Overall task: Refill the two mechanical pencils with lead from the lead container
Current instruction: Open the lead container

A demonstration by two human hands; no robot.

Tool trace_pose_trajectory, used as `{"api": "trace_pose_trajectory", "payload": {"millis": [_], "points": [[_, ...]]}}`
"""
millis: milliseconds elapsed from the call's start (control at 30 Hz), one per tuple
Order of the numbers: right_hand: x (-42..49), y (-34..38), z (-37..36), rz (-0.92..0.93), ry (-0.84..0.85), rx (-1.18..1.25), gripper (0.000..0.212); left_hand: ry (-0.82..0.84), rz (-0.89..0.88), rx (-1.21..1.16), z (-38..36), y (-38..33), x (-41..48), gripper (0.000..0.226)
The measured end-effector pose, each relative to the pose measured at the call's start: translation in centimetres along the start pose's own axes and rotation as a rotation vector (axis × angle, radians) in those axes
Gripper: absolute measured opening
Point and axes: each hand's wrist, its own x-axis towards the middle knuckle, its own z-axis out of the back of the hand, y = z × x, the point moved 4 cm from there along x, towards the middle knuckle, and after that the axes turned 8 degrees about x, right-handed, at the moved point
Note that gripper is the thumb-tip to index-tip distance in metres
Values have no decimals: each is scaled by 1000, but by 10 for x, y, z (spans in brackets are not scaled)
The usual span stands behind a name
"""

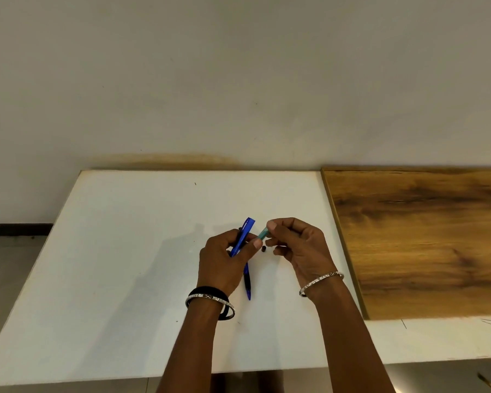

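Note:
My left hand (pixel 224 259) grips a blue mechanical pencil (pixel 243 235), its upper end sticking out above the fingers and tilted right. My right hand (pixel 298 245) pinches a small teal lead container (pixel 263 233) between thumb and fingers, its end close to my left thumb. A second blue mechanical pencil (pixel 247 282) lies on the white table (pixel 125 251) between my wrists, partly hidden by my left hand. A small dark piece (pixel 264 249) sits just below the container, between the hands; I cannot tell what it is.
A brown wooden board (pixel 423 239) lies on the right part of the table. The wall stands right behind the table's far edge. The table's left edge drops to the floor (pixel 6 265).

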Motion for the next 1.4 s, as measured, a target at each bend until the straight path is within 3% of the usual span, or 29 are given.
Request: {"api": "trace_pose_trajectory", "payload": {"millis": [100, 300, 433, 533, 633, 800, 1067, 1200, 1400], "points": [[0, 0, 0, 48, -19, -43, 25, -7, 4, 21, 1, 2, 1, 9], [3, 2, 6, 123, -73, -61, 7, -15, 26, 81, 0, 7, 3, 10], [5, 1, 19, 115, -215, -40, 4, -36, 50, 66, 4, 9, 2, 11], [7, -5, 34, 115, -360, -283, 8, -42, 53, 49, 5, 9, 2, 10], [8, -14, 40, 39, -368, -630, 18, -44, 56, 25, 4, 8, 2, 11], [7, -18, 42, -4, -395, -741, 22, -37, 58, 18, 2, 7, 2, 11], [6, -5, 40, 76, -448, -537, 20, -36, 51, 24, 1, 7, 3, 11], [4, -2, 25, 11, -209, -210, 11, -19, 37, 58, -1, 8, 4, 15], [1, -5, 14, -61, -6, -121, 11, -20, -3, 113, -2, 10, 4, 13]]}}
